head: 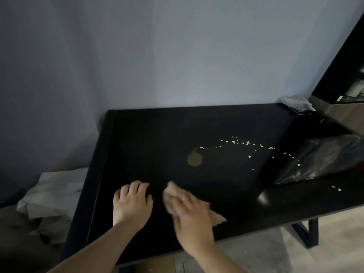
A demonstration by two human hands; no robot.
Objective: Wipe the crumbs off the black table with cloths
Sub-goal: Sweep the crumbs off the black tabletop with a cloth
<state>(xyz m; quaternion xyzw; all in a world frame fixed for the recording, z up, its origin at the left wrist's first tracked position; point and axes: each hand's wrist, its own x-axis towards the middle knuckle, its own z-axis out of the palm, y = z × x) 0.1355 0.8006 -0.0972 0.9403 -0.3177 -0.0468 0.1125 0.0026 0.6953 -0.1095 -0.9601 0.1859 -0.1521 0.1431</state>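
Wall: a plain pale grey-blue wall (177, 46) fills the upper half of the view, behind everything.
Table: a matte black rectangular table (157, 138) stands against it, its far edge at the wall and its near edge towards the person.
Paper heap: crumpled white paper or sheeting (53, 194) lies on the floor just left of the table.
Plastic bag: a dark, glossy plastic bag (323, 156) lies at the table's right end.
Right hand: the right hand (191, 213) presses flat on a small beige cloth (172, 194) near the front edge; fingers are spread over it, motion-blurred, so I cannot tell whether they pinch it or only pin it down. Cloth corners stick out ahead of the fingers and to the right of the palm.
Left hand: the left hand (132, 203) rests open, palm down on bare tabletop just beside the cloth, holding nothing.
Second cloth: a crumpled grey cloth (297, 102) sits at the far right corner.
Smudge: a dull tan round patch (194, 159) marks the middle.
Crumbs: pale yellow crumbs (246, 143) arc across the right half, well apart from both hands; two more (336, 188) lie nearer the front right.
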